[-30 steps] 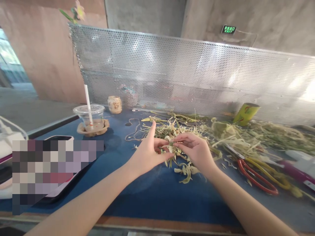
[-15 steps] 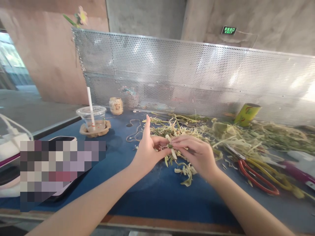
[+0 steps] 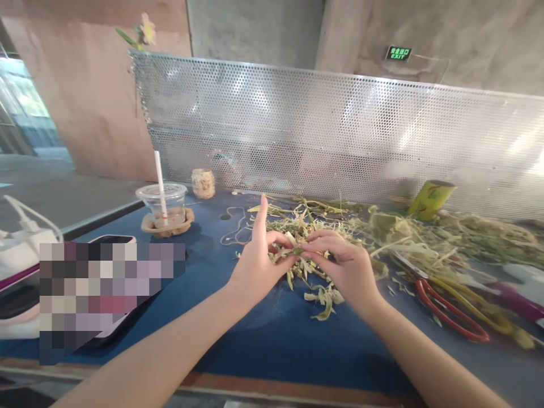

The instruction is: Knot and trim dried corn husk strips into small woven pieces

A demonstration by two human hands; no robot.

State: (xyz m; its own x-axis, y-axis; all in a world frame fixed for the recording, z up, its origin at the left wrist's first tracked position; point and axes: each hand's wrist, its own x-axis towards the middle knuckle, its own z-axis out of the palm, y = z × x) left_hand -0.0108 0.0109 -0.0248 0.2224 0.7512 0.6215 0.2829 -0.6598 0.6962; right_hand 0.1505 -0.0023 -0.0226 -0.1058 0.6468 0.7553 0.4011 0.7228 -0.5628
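Left hand (image 3: 254, 265) and right hand (image 3: 345, 265) pinch one leafy sprig (image 3: 297, 251) between fingertips, the left forefinger sticking straight up.

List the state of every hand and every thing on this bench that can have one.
left hand: pinching the plant sprig, index finger raised.
right hand: pinching the same sprig.
plant sprig: held above the table between both hands.
plastic cup: upright, lidded, straw in, nearly empty.
scissors: lying flat; blades hidden.
yellow roll: tilted.
small jar: upright.
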